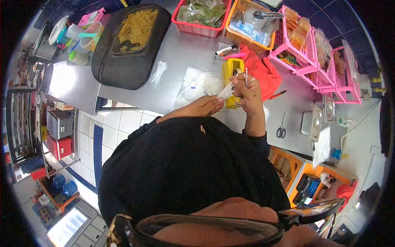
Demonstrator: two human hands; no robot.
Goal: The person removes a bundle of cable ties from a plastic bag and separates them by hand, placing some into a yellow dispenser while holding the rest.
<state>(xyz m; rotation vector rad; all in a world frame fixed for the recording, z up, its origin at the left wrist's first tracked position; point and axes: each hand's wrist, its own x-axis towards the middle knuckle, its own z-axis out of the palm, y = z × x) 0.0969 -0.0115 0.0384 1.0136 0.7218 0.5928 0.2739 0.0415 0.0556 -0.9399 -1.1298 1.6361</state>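
Note:
My left hand [207, 106] is closed on a bundle of thin white sticks [225, 91], held over the steel table. Just to its right, my right hand [250, 94] is closed, with thin white sticks [246, 76] poking up between the fingers. Their exact kind is too small to make out. Behind both hands stands a yellow tape dispenser [234, 64], partly hidden by them. A clear plastic bag with white contents [196, 84] lies left of the dispenser. Farther left is another pile of thin white sticks [159, 74].
A red cloth [263, 72] lies right of the dispenser, with scissors [282, 126] nearer me. Red [201, 30] and orange [251, 37] baskets stand behind, pink racks [302, 61] at right. A black case with a food tray [133, 39] sits at left.

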